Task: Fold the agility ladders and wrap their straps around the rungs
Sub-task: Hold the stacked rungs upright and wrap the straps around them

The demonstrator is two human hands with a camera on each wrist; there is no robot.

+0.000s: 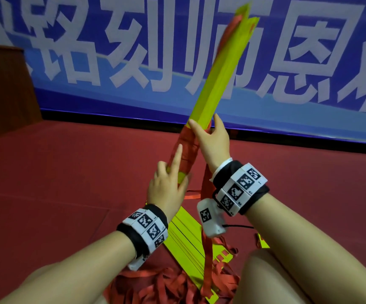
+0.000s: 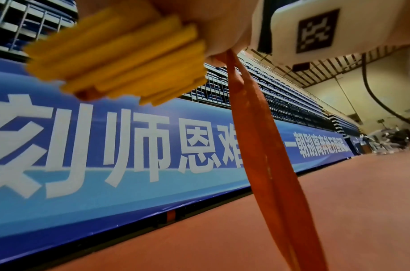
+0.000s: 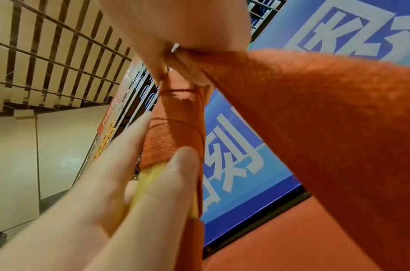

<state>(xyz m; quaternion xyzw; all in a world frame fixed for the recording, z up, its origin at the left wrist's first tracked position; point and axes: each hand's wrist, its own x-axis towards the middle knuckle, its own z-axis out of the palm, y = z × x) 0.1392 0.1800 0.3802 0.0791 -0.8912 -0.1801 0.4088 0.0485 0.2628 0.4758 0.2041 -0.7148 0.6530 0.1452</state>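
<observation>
The bundle of yellow rungs [image 1: 218, 69] stood tilted up in front of the person, above another folded ladder [image 1: 186, 242] on the red floor [image 1: 46, 172]. It looked stiff and light — best held at its lower end, where the left hand [image 1: 166, 189] curled round it. The soft, limp red strap [image 1: 187, 148] wound its middle; the right hand [image 1: 213, 139] pinched it there.

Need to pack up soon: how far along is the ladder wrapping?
Done: strap coils already bind the held rung bundle's lower part. In hand: left hand grips its base, right hand holds the strap at the coils. Left: the hanging strap, and a second ladder lying unwrapped.
</observation>
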